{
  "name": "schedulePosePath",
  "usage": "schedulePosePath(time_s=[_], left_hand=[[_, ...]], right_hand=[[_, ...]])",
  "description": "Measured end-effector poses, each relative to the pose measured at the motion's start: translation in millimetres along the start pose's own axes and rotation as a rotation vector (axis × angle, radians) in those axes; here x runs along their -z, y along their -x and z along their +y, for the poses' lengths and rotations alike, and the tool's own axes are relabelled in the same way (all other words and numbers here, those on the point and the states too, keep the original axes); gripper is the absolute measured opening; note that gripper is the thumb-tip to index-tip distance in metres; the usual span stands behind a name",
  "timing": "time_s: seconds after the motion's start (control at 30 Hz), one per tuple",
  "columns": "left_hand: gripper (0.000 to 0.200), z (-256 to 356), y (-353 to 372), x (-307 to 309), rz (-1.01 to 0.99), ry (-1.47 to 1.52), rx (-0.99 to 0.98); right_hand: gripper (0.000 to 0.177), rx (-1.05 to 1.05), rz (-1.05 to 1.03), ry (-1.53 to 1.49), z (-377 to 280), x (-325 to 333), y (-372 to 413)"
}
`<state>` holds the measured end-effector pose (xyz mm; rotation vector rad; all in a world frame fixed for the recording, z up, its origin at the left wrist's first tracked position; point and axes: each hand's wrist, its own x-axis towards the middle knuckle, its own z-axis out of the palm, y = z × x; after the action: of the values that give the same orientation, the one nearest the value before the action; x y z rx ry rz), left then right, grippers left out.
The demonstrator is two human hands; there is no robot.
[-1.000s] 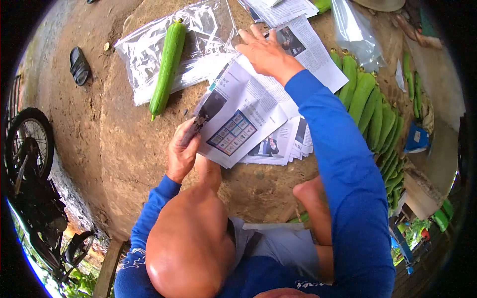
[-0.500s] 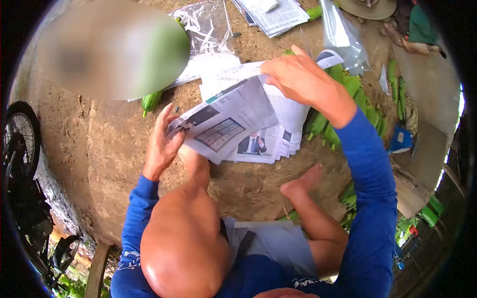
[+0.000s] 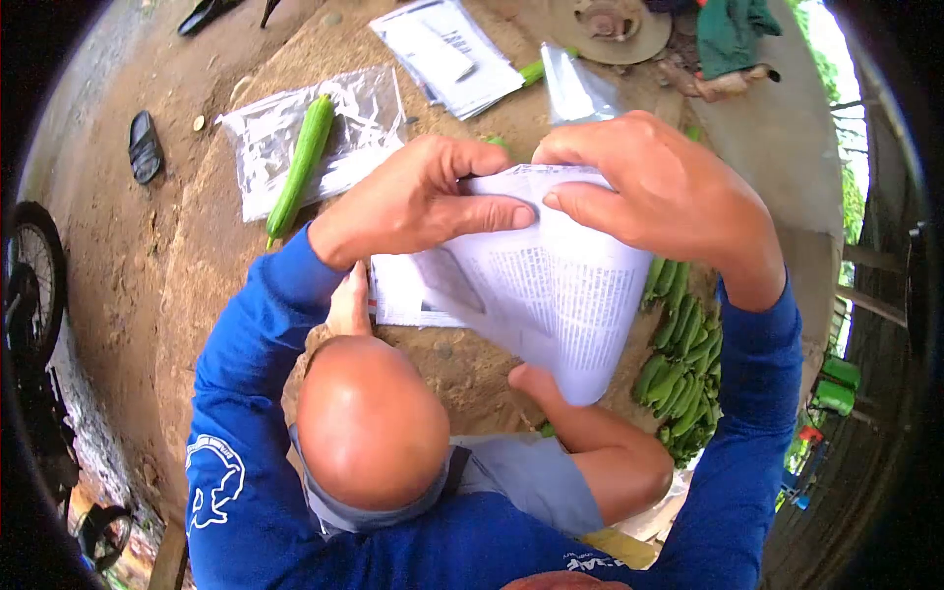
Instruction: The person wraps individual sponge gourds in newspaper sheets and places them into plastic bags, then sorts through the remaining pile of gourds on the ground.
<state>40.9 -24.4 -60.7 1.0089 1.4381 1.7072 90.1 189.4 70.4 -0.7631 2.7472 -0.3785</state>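
Both hands pinch the top edge of a printed newspaper sheet (image 3: 590, 285), which hangs down in a curve in front of the body. My left hand (image 3: 423, 197) is closed on the edge, thumb in front and fingers behind. Close beside it, my right hand (image 3: 669, 187) grips the same edge with thumb and fingers. Behind and below the sheet, more printed paper (image 3: 403, 295) lies on the brown surface. Many green gourds (image 3: 683, 364) are heaped at the right, partly hidden by the right arm and the sheet.
A long green gourd (image 3: 303, 162) lies on a clear plastic bag (image 3: 369, 108) at the left. Farther back are a paper stack (image 3: 447, 54), another plastic bag (image 3: 580, 88), and a hat (image 3: 610, 29). A black shoe (image 3: 145, 147) and motorbike wheel (image 3: 37, 280) are at far left.
My left hand has moved up and right to the sheet's top edge, beside my right hand. The sheet has turned and now hangs down. The camera view has shifted.
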Motion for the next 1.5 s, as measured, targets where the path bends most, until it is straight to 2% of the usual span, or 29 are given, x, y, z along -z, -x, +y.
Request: schedulePosePath(time_s=[0.13,0.17,0.27,0.33,0.4,0.43,0.57,0.67,0.8,0.93,1.03,1.17,1.3,1.5], left_hand=[[0.018,43,8,-13,-0.063,0.118,0.043],[0.016,52,11,-16,-0.028,-0.009,-0.001],[0.015,88,19,-23,0.152,-0.67,-0.4],[0.015,110,29,-37,0.235,-0.684,-0.427],[0.02,133,39,-50,0.318,-0.928,-0.436],[0.02,142,44,-56,0.38,-1.064,-0.487],[0.019,177,57,-75,0.469,-1.404,-0.435],[0.016,181,57,-87,0.446,-1.456,-0.372],[0.014,183,51,-100,0.504,-1.411,-0.398],[0.012,188,47,-108,0.461,-1.422,-0.386],[0.013,189,42,-112,0.384,-1.445,-0.377],[0.011,176,31,-119,0.272,-1.324,-0.344],[0.013,166,20,-118,0.136,-1.237,-0.388],[0.015,161,15,-107,-0.124,-1.109,-0.431]], right_hand=[[0.029,-0.022,0.06,0.151,-48,35,26],[0.029,-0.013,0.101,0.216,-60,38,34],[0.021,0.034,0.193,0.302,-87,39,51],[0.013,-0.051,0.227,0.345,-112,42,54],[0.011,-0.106,0.301,0.423,-120,32,62],[0.008,-0.093,0.38,0.512,-124,27,65],[0.006,-0.173,0.679,0.588,-144,12,74],[0.005,-0.166,0.866,0.494,-149,4,73],[0.02,-0.17,0.925,0.51,-148,2,75],[0.024,-0.205,0.853,0.593,-155,14,86],[0.016,-0.231,0.768,0.646,-156,19,96],[0.012,-0.284,0.607,0.672,-146,19,109],[0.004,-0.156,0.562,0.587,-120,22,128],[0.004,-0.076,0.497,0.446,-116,23,145]])
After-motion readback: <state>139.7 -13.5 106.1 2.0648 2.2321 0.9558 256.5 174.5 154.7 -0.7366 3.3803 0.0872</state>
